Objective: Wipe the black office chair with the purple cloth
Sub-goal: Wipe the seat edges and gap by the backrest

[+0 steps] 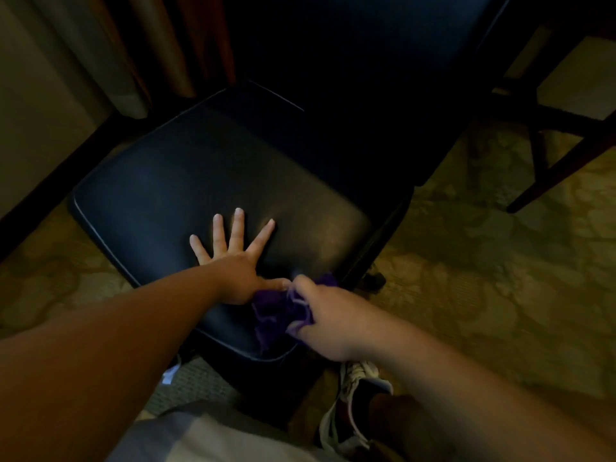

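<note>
The black office chair (186, 175) fills the middle of the view, its padded seat facing me and its backrest rising at the upper right. My left hand (233, 258) lies flat on the seat near the front edge, fingers spread wide, holding nothing. My right hand (328, 318) is closed on the bunched purple cloth (276, 315) at the seat's front right corner. The cloth rests against the seat, and my left thumb touches its upper edge.
Patterned carpet (483, 261) surrounds the chair. Dark wooden furniture legs (550, 155) stand at the right. Curtains (110, 51) and a dark baseboard run along the left. A chair caster (375, 281) shows beside the seat. My white sneaker (356, 405) is below the seat's front.
</note>
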`<state>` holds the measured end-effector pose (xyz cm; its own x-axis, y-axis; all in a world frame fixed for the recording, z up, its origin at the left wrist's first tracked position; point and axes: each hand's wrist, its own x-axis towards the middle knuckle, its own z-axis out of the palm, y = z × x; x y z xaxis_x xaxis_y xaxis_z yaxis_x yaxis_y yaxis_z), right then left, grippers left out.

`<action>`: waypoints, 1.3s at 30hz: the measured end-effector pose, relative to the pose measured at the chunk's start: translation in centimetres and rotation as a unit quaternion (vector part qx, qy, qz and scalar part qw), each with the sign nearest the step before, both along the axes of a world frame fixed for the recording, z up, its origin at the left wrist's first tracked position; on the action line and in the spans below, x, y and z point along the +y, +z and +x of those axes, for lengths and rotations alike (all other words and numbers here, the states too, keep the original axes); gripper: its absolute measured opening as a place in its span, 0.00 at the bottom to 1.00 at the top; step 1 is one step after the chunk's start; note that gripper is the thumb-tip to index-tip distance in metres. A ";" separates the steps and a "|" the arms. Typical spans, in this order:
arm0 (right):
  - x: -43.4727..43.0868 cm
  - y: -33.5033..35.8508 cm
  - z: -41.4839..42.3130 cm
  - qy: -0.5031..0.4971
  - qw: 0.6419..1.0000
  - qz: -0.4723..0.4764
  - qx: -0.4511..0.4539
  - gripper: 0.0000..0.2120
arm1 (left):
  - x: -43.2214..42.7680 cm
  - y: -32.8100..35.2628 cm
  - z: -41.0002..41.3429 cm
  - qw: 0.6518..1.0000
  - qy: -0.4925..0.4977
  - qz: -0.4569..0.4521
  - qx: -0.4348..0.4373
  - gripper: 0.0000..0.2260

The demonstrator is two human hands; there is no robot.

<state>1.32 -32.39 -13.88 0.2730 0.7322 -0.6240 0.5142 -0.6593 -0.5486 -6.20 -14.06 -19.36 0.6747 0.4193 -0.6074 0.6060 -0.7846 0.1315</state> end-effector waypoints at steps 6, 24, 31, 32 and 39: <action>0.3 -0.1 5.2 -0.116 0.989 0.028 -0.081 0.10 | 0.5 -0.1 -0.3 1.000 -0.009 -0.007 -0.005 0.49; -0.3 -1.1 -0.3 -0.057 0.997 0.035 -0.032 0.16 | 0.4 -0.2 0.0 1.000 -0.007 0.005 0.003 0.48; 0.0 -1.3 1.9 -0.123 0.991 0.036 -0.025 0.11 | 0.1 -0.2 0.2 1.000 0.003 -0.002 -0.005 0.48; 0.2 -1.4 2.5 -0.151 0.987 0.038 -0.035 0.10 | -0.1 -0.2 0.2 1.000 0.006 -0.007 -0.009 0.48; -1.0 -2.2 7.9 -0.331 0.932 0.089 -0.117 0.16 | -3.2 -0.1 2.1 0.997 0.067 -0.024 -0.035 0.50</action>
<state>9.18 -33.37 -16.05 0.8149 0.4414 -0.3756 0.1463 -0.7837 -0.6037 -4.10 -17.28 -19.48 0.6559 0.4806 -0.5821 0.6932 -0.6887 0.2124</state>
